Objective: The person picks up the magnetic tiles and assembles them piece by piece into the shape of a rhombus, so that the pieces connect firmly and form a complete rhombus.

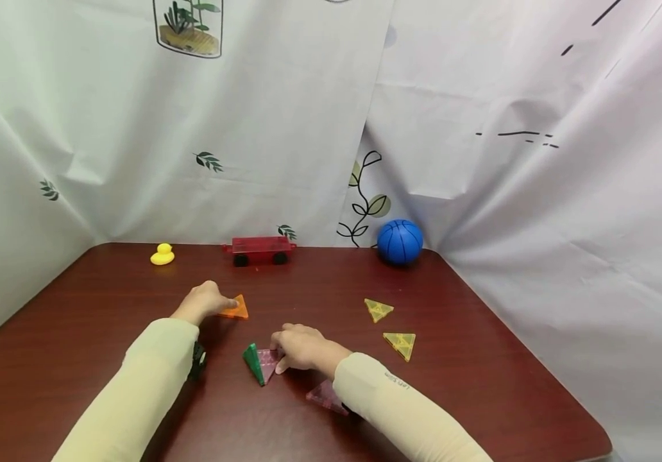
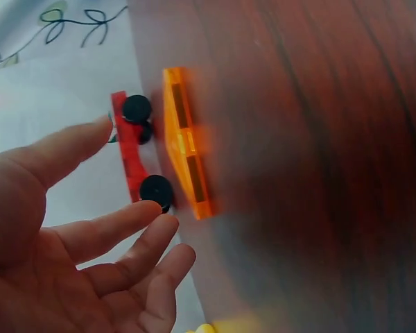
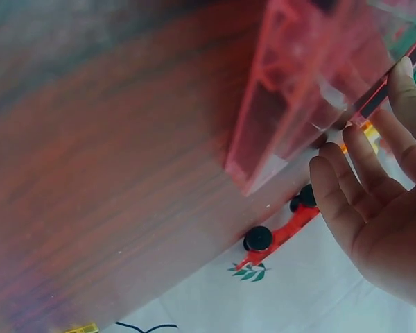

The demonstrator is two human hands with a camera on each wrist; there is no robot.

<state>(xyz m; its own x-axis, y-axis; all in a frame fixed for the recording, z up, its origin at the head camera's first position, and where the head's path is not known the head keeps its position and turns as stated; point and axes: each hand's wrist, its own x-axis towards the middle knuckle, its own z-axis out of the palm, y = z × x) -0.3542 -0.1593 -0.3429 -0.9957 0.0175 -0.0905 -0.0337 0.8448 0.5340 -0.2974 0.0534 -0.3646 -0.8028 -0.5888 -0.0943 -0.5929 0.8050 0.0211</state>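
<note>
My left hand reaches over the table beside an orange triangle tile, which lies flat. In the left wrist view the fingers are spread and loosely bent, holding nothing, with the orange tile beyond them. My right hand pinches a pink see-through triangle tile between thumb and fingers. A green triangle tile meets the pink tile's left edge and leans up from it. Another pink triangle tile lies below my right forearm, partly covered by the sleeve, and looms large in the right wrist view.
Two yellow triangle tiles lie to the right. Along the back edge stand a yellow rubber duck, a red wheeled toy car base and a blue ball. A white printed curtain hangs behind the brown table.
</note>
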